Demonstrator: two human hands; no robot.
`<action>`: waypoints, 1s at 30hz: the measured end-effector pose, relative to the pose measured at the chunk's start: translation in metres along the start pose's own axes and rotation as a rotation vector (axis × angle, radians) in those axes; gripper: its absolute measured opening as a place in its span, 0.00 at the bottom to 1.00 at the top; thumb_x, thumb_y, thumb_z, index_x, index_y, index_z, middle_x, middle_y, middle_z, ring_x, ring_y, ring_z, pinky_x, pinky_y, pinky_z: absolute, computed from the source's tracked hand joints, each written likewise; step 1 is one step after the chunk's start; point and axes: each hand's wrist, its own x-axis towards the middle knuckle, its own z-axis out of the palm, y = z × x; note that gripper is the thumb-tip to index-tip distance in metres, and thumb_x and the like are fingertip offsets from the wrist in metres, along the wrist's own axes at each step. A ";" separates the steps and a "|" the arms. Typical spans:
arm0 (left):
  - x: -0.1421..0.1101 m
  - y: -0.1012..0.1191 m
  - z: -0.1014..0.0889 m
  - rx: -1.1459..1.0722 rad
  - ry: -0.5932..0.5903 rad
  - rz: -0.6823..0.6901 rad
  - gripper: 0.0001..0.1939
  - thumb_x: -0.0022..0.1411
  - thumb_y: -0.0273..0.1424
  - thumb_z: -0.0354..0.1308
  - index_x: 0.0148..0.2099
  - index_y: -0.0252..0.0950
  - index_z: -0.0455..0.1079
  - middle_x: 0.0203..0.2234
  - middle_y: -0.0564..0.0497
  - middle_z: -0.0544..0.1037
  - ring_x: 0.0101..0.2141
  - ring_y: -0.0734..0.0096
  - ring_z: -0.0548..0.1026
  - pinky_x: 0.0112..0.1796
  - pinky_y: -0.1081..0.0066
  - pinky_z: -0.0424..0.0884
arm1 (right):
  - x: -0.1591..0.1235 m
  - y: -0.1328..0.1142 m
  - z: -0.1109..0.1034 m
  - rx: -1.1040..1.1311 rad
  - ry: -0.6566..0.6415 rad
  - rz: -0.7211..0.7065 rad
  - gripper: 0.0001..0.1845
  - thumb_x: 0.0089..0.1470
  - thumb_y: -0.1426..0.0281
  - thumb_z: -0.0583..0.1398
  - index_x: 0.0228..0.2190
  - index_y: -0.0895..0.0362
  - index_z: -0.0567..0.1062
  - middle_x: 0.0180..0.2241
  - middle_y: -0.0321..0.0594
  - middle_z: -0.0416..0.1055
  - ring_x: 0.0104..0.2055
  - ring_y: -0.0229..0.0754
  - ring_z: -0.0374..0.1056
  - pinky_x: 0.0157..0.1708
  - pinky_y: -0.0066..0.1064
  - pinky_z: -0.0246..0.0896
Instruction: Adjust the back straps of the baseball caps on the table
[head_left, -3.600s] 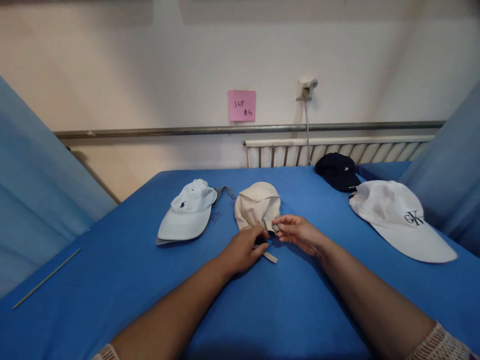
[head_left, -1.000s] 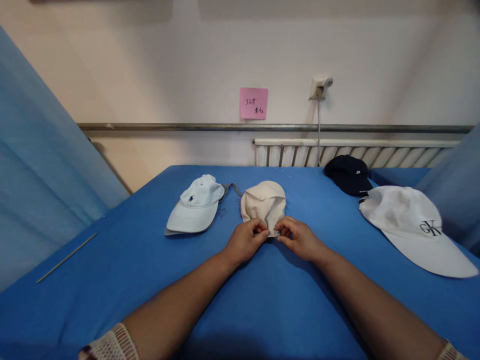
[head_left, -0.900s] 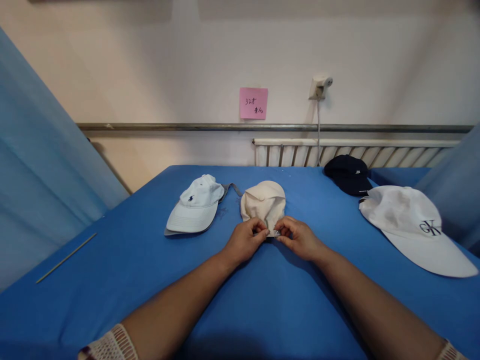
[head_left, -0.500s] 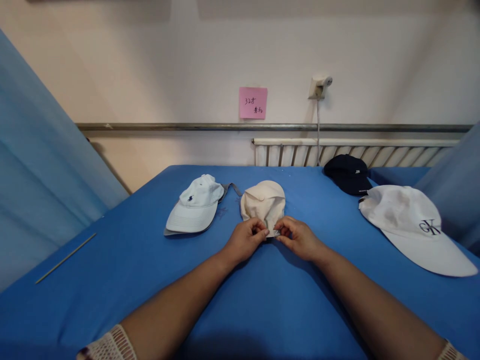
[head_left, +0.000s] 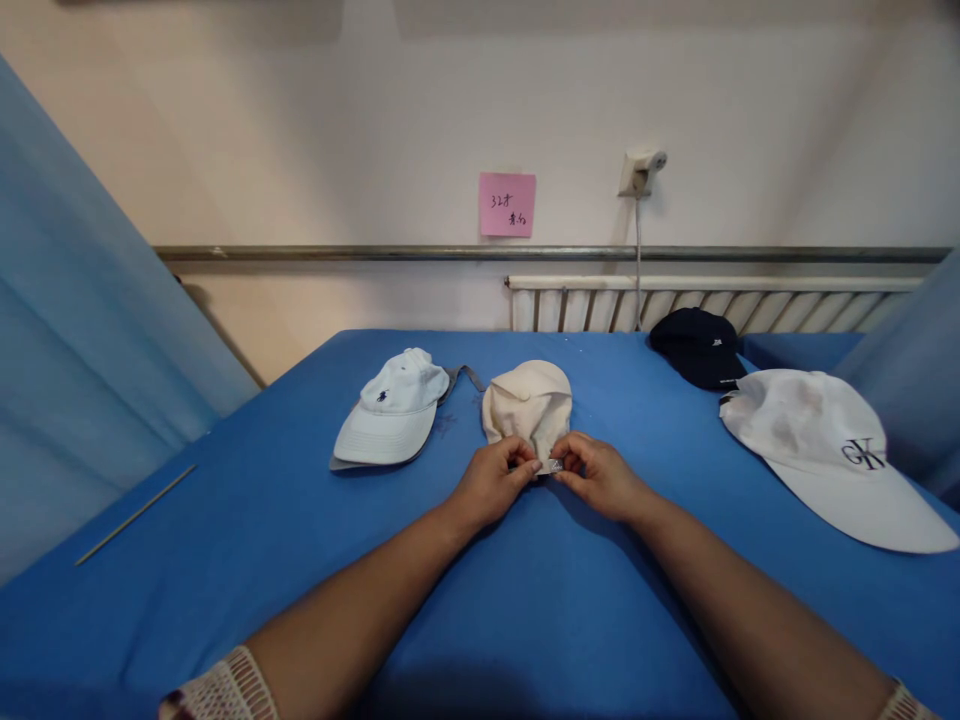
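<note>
A beige cap lies on the blue-covered table, its near edge between my two hands. My left hand is closed, thumb and fingers pinching the strap at that edge. Close beside it, my right hand is closed too, gripping the strap by a small silvery buckle. Part of the strap is hidden by my fingers. To the left sits a pale blue cap with a dark logo, a grey cap partly showing under it.
On the right are a white cap with black letters and a dark navy cap. A thin stick lies at the left edge of the blue cover. Behind, a metal rail runs along the wall, with a radiator below.
A little more of the silvery buckle shows by my right fingers. Both hands keep nearly the same place on the beige cap; the whole view has shifted very slightly.
</note>
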 end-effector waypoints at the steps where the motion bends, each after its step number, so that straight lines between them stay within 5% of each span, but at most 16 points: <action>1: -0.001 0.000 0.000 0.009 -0.002 0.015 0.08 0.60 0.34 0.55 0.34 0.35 0.70 0.26 0.54 0.75 0.28 0.73 0.70 0.31 0.74 0.64 | 0.000 0.000 0.000 0.002 0.004 0.008 0.08 0.51 0.74 0.60 0.36 0.54 0.70 0.32 0.35 0.68 0.30 0.36 0.65 0.32 0.29 0.61; 13: -0.005 0.008 -0.006 0.132 -0.101 0.165 0.09 0.59 0.32 0.58 0.42 0.36 0.70 0.35 0.51 0.77 0.35 0.69 0.73 0.37 0.71 0.67 | 0.000 0.005 0.002 0.040 0.011 0.047 0.09 0.51 0.73 0.61 0.37 0.54 0.71 0.30 0.34 0.69 0.30 0.36 0.65 0.31 0.28 0.61; 23: -0.003 0.002 -0.007 0.228 0.001 0.138 0.07 0.63 0.35 0.54 0.36 0.37 0.67 0.29 0.54 0.75 0.30 0.71 0.71 0.33 0.72 0.64 | 0.001 0.002 0.002 0.092 0.012 0.074 0.07 0.51 0.71 0.61 0.35 0.55 0.70 0.29 0.35 0.69 0.29 0.36 0.64 0.30 0.28 0.61; 30: -0.002 0.002 -0.004 0.181 -0.039 0.143 0.04 0.62 0.31 0.54 0.36 0.36 0.69 0.28 0.54 0.75 0.30 0.72 0.70 0.33 0.73 0.63 | 0.001 0.002 0.002 0.080 0.019 0.033 0.08 0.50 0.73 0.61 0.35 0.55 0.70 0.31 0.35 0.68 0.30 0.36 0.64 0.32 0.29 0.62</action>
